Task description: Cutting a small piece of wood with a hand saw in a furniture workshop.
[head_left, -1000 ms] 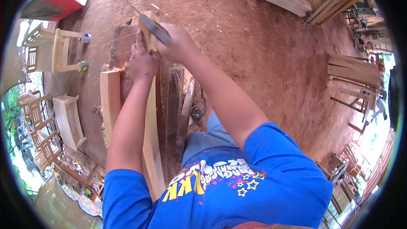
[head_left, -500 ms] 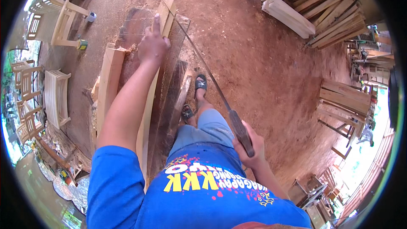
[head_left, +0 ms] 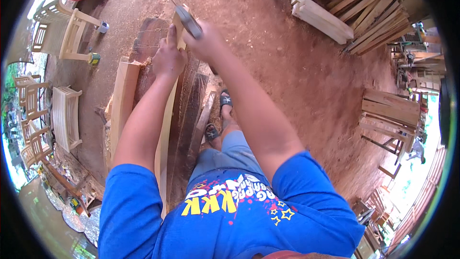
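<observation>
A long pale wooden beam [head_left: 164, 151] runs away from me over a dark, worn plank bench [head_left: 186, 110]. My left hand [head_left: 169, 60] grips the beam near its far end, index finger stretched along the wood. Beside it, my right hand [head_left: 203, 41] is wrapped round the dark handle of a handsaw [head_left: 189, 21]. The saw's thin blade, seen almost edge-on, points away past the beam's far end. From this angle I cannot tell whether its teeth touch the wood. A second thick beam [head_left: 124, 86] lies to the left of my left forearm.
Stacked boards [head_left: 378, 14] and pale timbers [head_left: 322, 17] lie at the far right. Wooden benches [head_left: 66, 117] and chairs stand on the left. A plank-topped table [head_left: 390, 110] stands right. Wood shavings are scattered over the dirt floor. My sandalled feet [head_left: 225, 100] are beside the bench.
My right hand has swung forward and left with the saw, from near my waist to beside my left hand. The blade now reaches beyond the beam's end. My left hand remains on the beam.
</observation>
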